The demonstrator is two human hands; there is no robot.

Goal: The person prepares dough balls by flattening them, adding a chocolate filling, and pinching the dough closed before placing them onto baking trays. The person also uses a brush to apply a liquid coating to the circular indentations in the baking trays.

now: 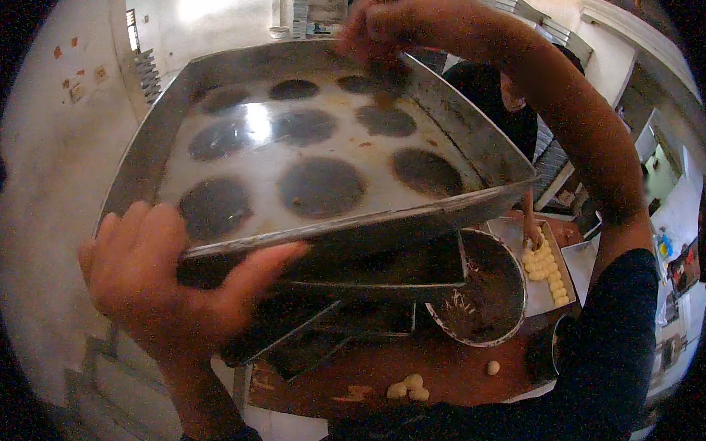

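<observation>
A deep rectangular metal baking tray (324,153) with rows of dark round patches and a shiny bottom is tilted up in front of me. My left hand (145,275) grips its near left corner, thumb along the near rim. My right hand (369,30) is at the tray's far right corner, blurred and closed. It seems to hold a brush-like tool (385,85), whose blurred brown end hangs over the tray's inside; its exact kind is hard to make out. Beneath lie more dark metal trays (318,340), stacked askew.
A round pan (486,291) with a brown inside stands on the reddish table (456,380). Beyond it, another person's hand (534,233) touches dough balls (544,268) in a pale tray. Loose dough balls (409,387) lie near me. A wall (59,179) is at left.
</observation>
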